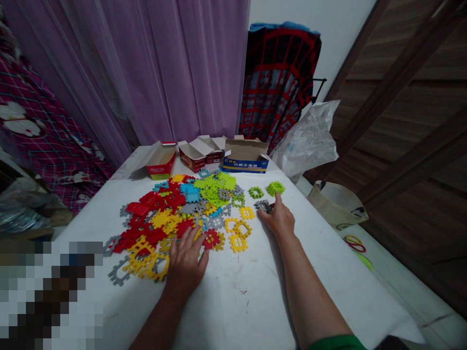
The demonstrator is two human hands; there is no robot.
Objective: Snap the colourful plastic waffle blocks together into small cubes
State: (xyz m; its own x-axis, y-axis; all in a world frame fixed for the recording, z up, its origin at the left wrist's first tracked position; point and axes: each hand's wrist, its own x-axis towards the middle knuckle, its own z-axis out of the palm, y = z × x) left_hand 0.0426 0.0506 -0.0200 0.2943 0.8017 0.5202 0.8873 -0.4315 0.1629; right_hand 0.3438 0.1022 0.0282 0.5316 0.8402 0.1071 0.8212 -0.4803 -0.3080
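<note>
Toothed plastic building pieces lie in a wide heap on the white-covered table, with red pieces (pixel 146 204) at left, yellow pieces (pixel 166 221) in front and green pieces (pixel 219 184) behind. My left hand (pixel 188 260) rests palm down at the heap's near edge, fingers spread over red and yellow pieces. To the right, my right hand (pixel 280 218) is at a few grey pieces (pixel 261 206), its thumb touching them and its index finger stretched away from the thumb. Just beyond them sit a green piece (pixel 256 192) and a small green stack (pixel 275 188). My right hand's other fingers are partly hidden.
Along the back edge stand open cardboard boxes: a red-green box (pixel 160 170), a dark red box (pixel 192 158) and a blue box (pixel 244 166). A clear plastic bag (pixel 308 138) is at the back right corner. A beige bag (pixel 337 201) stands beyond the right edge.
</note>
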